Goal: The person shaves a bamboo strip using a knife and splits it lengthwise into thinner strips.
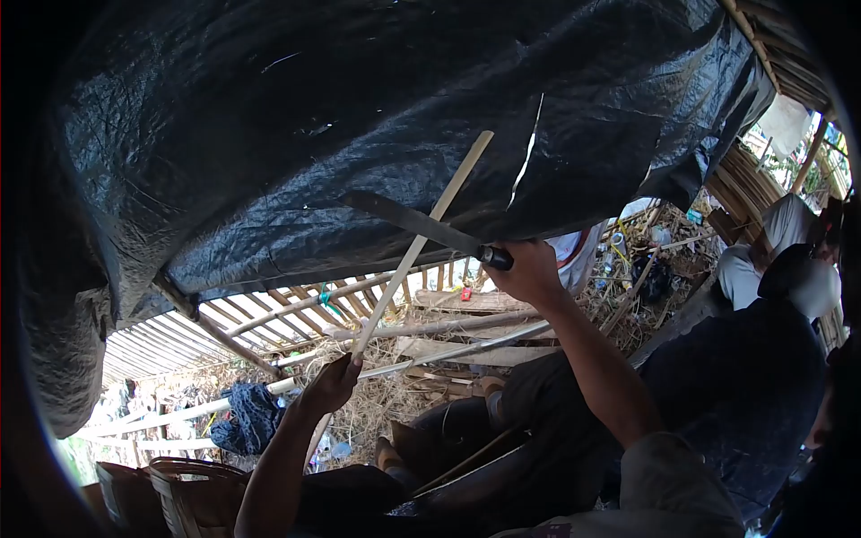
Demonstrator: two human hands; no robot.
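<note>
My left hand (334,384) is closed round the lower end of a long, pale bamboo strip (404,264), which slants up to the right. In my right hand (531,272) is the black handle of a machete (408,218), its dark blade pointing left. The blade crosses the strip a little above its middle; whether it touches or only overlaps in view I cannot tell. Both hands are raised in front of a black plastic sheet (296,161). The fingers of my right hand are partly turned away.
Another person (735,386) sits close on my right. Woven bamboo baskets (193,489) stand at the lower left, near a dark blue cloth (248,420). Behind are a slatted bamboo fence (224,332), poles, and ground strewn with shavings (386,403) and litter.
</note>
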